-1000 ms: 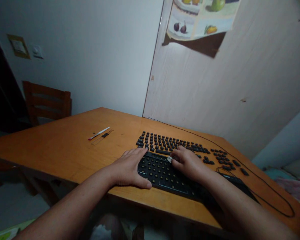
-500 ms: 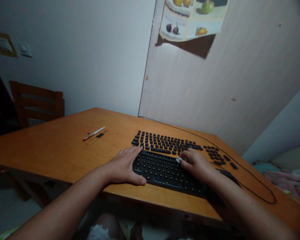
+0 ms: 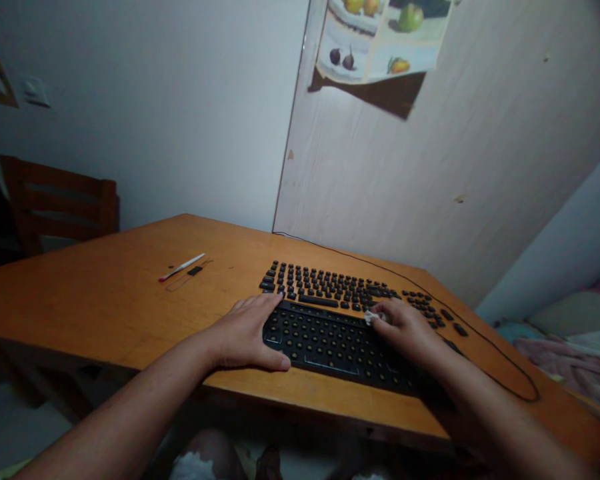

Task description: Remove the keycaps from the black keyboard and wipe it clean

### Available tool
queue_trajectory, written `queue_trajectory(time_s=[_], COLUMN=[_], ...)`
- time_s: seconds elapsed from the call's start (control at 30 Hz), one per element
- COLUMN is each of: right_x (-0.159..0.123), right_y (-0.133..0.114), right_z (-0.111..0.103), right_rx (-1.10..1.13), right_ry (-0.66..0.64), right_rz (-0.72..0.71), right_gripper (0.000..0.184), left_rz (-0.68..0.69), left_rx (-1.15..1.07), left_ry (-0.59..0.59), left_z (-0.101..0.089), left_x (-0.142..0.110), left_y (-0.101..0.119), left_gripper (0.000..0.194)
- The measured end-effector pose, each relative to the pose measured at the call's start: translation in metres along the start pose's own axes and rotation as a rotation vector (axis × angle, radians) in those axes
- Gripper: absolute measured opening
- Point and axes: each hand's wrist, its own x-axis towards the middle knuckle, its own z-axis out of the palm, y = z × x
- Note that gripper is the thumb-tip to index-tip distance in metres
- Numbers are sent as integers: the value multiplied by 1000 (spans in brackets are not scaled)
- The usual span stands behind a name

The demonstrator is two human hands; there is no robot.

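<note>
A black keyboard base (image 3: 325, 343) with its keycaps off lies along the table's front edge, showing rows of small round key posts. My left hand (image 3: 250, 333) grips its left end, thumb at the front edge and fingers at the back edge. Pinched in the fingers of my right hand (image 3: 405, 327) is a small crumpled white tissue (image 3: 371, 318), at the strip along the base's back edge. My right hand and forearm hide much of the base's right part. Just behind the base, the loose black keycaps (image 3: 325, 283) are laid out in rows, with a long space bar (image 3: 319, 301) in front.
On the wooden table (image 3: 130, 293), a white-and-red pen-like tool (image 3: 183, 267) lies left, beside a small black piece (image 3: 195, 271) with thin wire. A black cable (image 3: 480, 340) loops along the right. A wooden chair (image 3: 60, 203) stands at far left; walls rise behind the table.
My right hand has slid a little to the right along the keyboard's back strip with the tissue. My left hand keeps its hold. The camera view has shifted slightly.
</note>
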Motion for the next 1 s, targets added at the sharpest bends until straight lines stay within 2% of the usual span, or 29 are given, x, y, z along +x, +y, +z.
queue_trajectory(time_s=[0.13,0.2,0.33,0.5,0.67,0.87,1.0], right_x=[16,25,32,22,14,11,16], right_y=[-45,-67,-89,-78,-58,-39,-44], right_z=[10,15,20,18,19,10,5], right_rx=[22,-4,-100,-51,15,-30,6], right_ry=[2,-40,-106,-152,-125,-156,-164], right_rz=[-90,-141,-217,-267,-200,-148,-143], right_gripper=[15,17,17,23,19,16,19], left_rz=[4,6,0,-8,-6,-9,2], left_rx=[-4,-10,-21,-15,-17,-8,-4], left_ry=[3,6,5,-9,-15,-19,-19], left_z=[-1,-1,0,-2,-4,-3,-3], left_x=[-1,-1,0,-1,-2,-1,-1], left_y=[1,0,0,3,5,5,4], left_gripper=[124,123,123,125,122,123,123])
